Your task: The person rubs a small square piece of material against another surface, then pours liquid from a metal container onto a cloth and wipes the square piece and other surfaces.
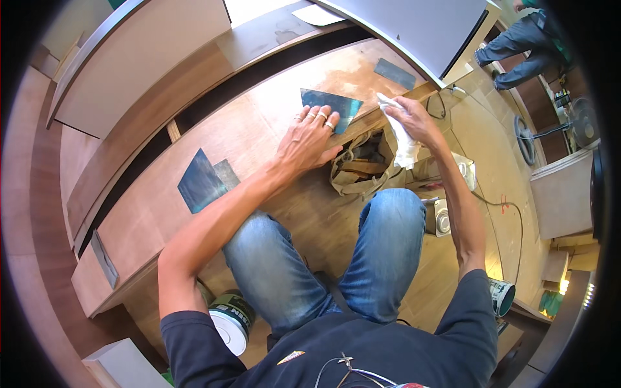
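Note:
My left hand (309,134) lies over the near left part of a thin dark blue-grey metal sheet (348,107) on the wooden board (249,110). Its ringed fingers press on the sheet and the thumb sticks out apart, near the board's front edge. In my right hand (415,120) is a bunched white cloth (402,145), closed in the fingers and hanging down beyond the board's edge. Another dark metal sheet (202,181) lies by my left forearm, overlapping a small grey plate (226,173). A further grey plate (394,73) rests at the board's far right end.
Below the board's edge stands an open fabric bag (346,184) with tools inside. A tin with a white lid (231,331) is beside my left leg, and a metal can (442,218) near my right knee. A cable (514,205) crosses the floor. A person (527,37) stands far right.

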`<state>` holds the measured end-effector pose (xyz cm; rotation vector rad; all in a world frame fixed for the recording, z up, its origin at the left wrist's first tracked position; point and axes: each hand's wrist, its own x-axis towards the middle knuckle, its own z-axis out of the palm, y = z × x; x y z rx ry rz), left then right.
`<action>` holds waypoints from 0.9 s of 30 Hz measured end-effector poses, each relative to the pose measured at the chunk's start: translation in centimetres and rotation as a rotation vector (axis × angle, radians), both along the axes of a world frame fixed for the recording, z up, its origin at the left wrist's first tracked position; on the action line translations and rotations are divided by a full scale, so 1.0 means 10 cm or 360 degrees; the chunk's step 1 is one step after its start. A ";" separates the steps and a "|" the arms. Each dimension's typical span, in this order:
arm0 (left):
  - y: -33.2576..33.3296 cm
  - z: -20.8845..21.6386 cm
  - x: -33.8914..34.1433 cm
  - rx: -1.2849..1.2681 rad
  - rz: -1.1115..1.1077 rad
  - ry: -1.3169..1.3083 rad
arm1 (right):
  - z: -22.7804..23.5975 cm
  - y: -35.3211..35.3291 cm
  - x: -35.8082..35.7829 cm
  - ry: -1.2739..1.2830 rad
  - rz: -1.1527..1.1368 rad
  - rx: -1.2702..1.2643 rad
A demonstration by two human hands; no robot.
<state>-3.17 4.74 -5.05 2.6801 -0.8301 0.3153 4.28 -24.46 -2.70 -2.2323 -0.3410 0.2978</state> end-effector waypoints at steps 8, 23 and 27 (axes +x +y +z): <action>0.01 -0.32 0.14 0.0046 -0.0211 -0.0162 | 0.16 0.09 0.12 -0.0279 0.0059 0.0064; 0.24 -0.26 -0.06 0.0021 -0.0377 0.0105 | -0.23 1.27 0.59 -0.1168 0.0721 -0.0654; 0.25 -0.15 -0.09 0.0001 -0.0363 0.0110 | -0.15 1.05 0.04 -0.1056 0.0595 -0.0620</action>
